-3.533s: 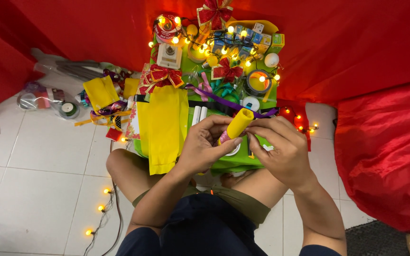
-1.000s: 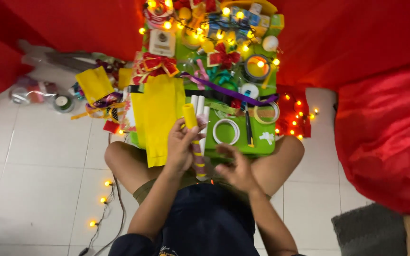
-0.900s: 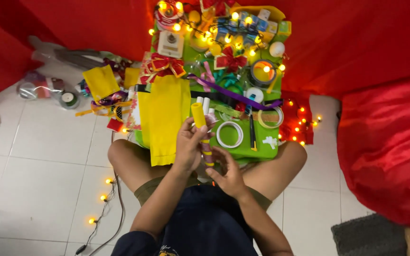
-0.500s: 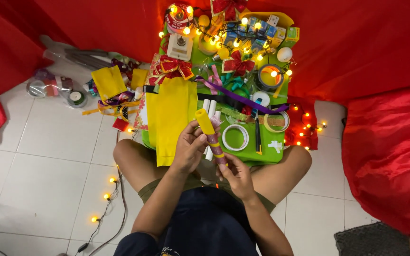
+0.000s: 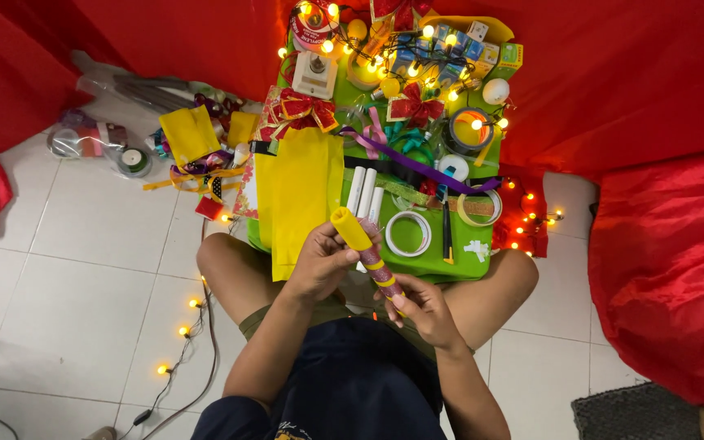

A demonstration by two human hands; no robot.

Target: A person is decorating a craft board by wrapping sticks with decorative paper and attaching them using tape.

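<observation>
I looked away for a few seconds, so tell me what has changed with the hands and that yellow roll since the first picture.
The yellow roll, first held by both hands over the green tray, has come toward the lap. It now tops a long glittery stick with yellow bands. The left hand grips the upper end; the right hand has dropped to the lower end. The yellow bag, tape rolls and lights stayed put.
</observation>
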